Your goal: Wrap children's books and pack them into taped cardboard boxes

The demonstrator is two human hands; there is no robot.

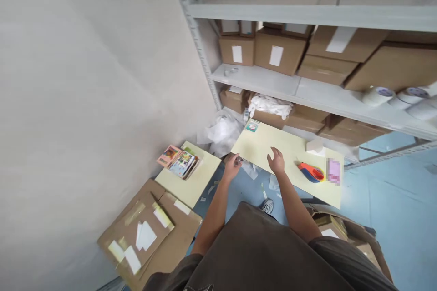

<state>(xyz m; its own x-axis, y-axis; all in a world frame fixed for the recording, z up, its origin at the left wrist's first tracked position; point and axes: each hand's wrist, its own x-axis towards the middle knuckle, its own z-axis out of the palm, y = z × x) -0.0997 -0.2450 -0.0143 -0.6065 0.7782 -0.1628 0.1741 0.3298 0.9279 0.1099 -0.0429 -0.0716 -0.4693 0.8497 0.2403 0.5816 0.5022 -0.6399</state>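
Note:
My left hand (232,167) hovers by the near left edge of the cream table (290,145), its fingers loosely curved and apart, with no held thing to be made out. Over the same table's front edge is my right hand (276,162), thumb and fingers spread and nothing in them. To its right lies a red and blue tape dispenser (309,172). A small teal picture card or booklet (252,126) rests at the table's far left corner. Beyond the dispenser is a pink blurred item (333,171). A small white box-like thing (314,146) sits near the back edge.
Picture books (184,163) are stacked on a side table (208,163) at left. Flattened cardboard (170,236) lies below it. Shelves (259,75) hold cartons, tape rolls (378,96) and white gloves (269,105). An opened carton (378,241) stands at right; paper scraps litter the floor.

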